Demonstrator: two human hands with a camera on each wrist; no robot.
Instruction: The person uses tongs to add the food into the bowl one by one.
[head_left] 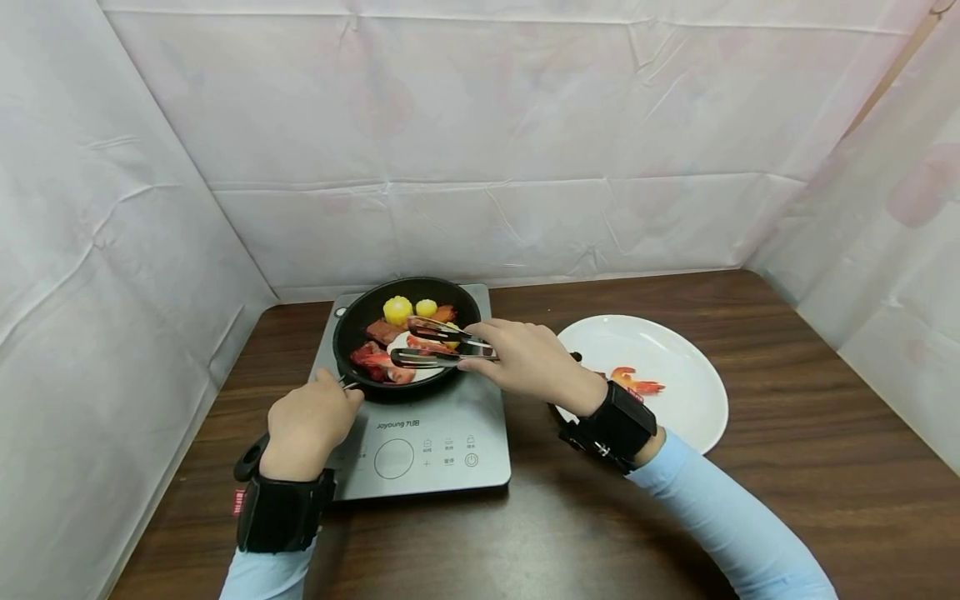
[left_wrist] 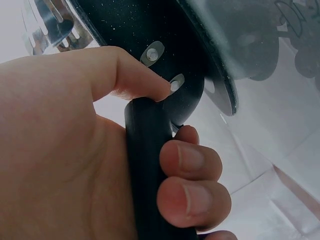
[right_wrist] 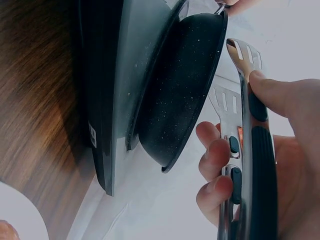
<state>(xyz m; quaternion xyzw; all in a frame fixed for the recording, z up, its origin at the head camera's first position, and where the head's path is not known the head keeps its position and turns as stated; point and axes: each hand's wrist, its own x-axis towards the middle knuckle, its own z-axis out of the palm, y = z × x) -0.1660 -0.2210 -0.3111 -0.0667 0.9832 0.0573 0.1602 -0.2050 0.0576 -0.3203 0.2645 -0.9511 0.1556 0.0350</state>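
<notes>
Frying pan (head_left: 356, 329): on induction cooker (head_left: 450, 433), far-left of worktop (head_left: 787, 400), handle clasped by left hand (head_left: 307, 425). Tongs (head_left: 438, 346): over pan food, arms apart, right hand (head_left: 525, 358) wrapped round them. White plate (head_left: 690, 367): right, near worktop edge; open wood beyond.

speckled matt pan (head_left: 352, 333), glossy metal tongs (head_left: 438, 343)
</notes>
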